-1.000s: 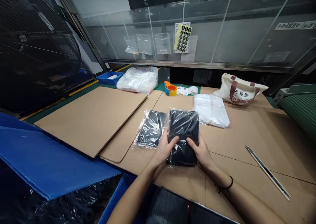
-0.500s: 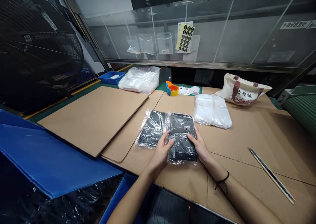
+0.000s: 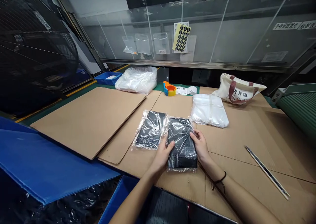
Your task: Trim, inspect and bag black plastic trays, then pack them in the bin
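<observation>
A flat black item in a clear plastic bag (image 3: 182, 145) is held between my two hands above the cardboard. What the black item is I cannot make out. My left hand (image 3: 163, 153) grips its left edge with the thumb on top, while my right hand (image 3: 200, 145) clasps the right edge. Just left of it, a second bagged black item (image 3: 150, 130) lies flat on the cardboard, partly under the edge of the held one.
Behind my right hand lies a stack of clear bags (image 3: 209, 110). Tweezers (image 3: 266, 172) rest at right. Farther back are a tape dispenser (image 3: 170, 89), a cloth bag (image 3: 239, 89) and a bulging plastic bag (image 3: 136, 80). A cardboard sheet (image 3: 89, 118) lies left, above a blue bin (image 3: 54, 164).
The bagged item now shows a plainer black surface; the grey curved band seen on it before is out of sight. My right thumb has shifted toward its edge. The view has turned slightly right.
</observation>
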Demonstrator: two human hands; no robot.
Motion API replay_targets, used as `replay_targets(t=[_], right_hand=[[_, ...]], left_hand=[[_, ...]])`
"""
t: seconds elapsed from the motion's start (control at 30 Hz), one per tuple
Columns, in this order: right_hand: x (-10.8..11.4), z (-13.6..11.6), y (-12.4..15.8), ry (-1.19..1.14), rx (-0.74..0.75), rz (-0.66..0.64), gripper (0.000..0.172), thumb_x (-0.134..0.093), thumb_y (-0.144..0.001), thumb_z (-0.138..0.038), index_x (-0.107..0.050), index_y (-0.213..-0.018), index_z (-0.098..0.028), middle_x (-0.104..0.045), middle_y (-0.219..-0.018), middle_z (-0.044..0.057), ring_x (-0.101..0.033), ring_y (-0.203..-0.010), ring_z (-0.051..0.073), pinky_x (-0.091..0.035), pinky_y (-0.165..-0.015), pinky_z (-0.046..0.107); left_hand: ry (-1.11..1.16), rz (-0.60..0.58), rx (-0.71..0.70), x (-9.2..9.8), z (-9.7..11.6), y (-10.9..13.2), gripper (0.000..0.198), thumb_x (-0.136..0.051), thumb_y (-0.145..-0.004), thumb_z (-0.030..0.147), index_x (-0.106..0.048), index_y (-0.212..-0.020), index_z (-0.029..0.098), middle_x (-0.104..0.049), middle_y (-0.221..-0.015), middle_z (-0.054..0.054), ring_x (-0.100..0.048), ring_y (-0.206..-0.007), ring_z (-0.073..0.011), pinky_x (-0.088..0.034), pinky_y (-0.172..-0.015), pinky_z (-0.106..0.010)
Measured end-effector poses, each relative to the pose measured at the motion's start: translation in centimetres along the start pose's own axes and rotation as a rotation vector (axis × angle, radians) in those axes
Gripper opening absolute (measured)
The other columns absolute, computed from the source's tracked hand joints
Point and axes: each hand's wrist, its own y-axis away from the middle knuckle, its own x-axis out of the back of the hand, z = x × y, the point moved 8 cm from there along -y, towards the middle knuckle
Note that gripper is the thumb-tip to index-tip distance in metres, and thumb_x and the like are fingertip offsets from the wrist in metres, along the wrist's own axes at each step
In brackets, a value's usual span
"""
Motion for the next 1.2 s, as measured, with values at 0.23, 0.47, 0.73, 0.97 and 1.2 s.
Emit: replay_targets(t=[0.23,0.47,0.73,0.97,1.2], right_hand=[[-0.1,-1.6,0.3,0.085,0.125,-0.020,0.064,-0.070,-0.069,-0.040,-0.043,-0.125,-0.025,-0.045,-0.139,0.010,-0.044,-0.129,0.024,-0.031,-0.112,0.042],[-0.1,-1.4,2.5,0.422,0.208,-0.170,0.055,-0.061,-0.076,-0.037,-0.046,-0.128,-0.025,-0.049,-0.137,0.009,-0.040,-0.132,0.028,-0.024,-0.114,0.050],[-0.5,-1.8,3.8,0.217,0.118,-0.185,0.062,-0.065,-0.077,-0.038,-0.044,-0.133,-0.023,-0.046,-0.143,0.009,-0.040,-0.134,0.025,-0.025,-0.116,0.046],[-1.2,-0.9,3.0,0.246,0.037,-0.229,0.064,-0.070,-0.072,-0.042,-0.052,-0.131,-0.027,-0.044,-0.148,0.005,-0.032,-0.141,0.025,-0.019,-0.118,0.046],[-0.5,0.4,2.6,0.383,0.061,-0.254,0.067,-0.073,-0.068,-0.043,-0.056,-0.131,-0.027,-0.038,-0.152,0.006,-0.024,-0.145,0.027,-0.011,-0.120,0.047]], left_hand=[[-0.302,0.088,-0.014,0.9,0.3,0.5,0.054,-0.057,-0.083,0.046,-0.053,-0.129,0.017,-0.043,-0.141,-0.014,-0.035,-0.137,-0.0292,-0.022,-0.116,-0.044],[-0.205,0.025,0.021,0.2,0.4,1.8,0.073,-0.055,-0.086,0.047,-0.027,-0.147,0.017,-0.026,-0.156,-0.013,-0.022,-0.144,-0.0265,-0.017,-0.119,-0.042],[-0.203,0.037,-0.011,-1.1,1.3,2.0,0.073,-0.057,-0.085,0.044,-0.030,-0.146,0.017,-0.027,-0.156,-0.012,-0.020,-0.145,-0.0264,-0.016,-0.119,-0.042],[-0.134,0.038,0.079,-0.7,0.6,1.3,0.078,-0.060,-0.082,0.049,-0.029,-0.147,0.018,-0.022,-0.158,-0.011,-0.014,-0.147,-0.0269,-0.012,-0.120,-0.042],[-0.169,0.004,0.067,-0.3,0.4,0.6,0.076,-0.060,-0.081,0.050,-0.033,-0.145,0.019,-0.025,-0.157,-0.011,-0.015,-0.146,-0.0267,-0.011,-0.120,-0.041]])
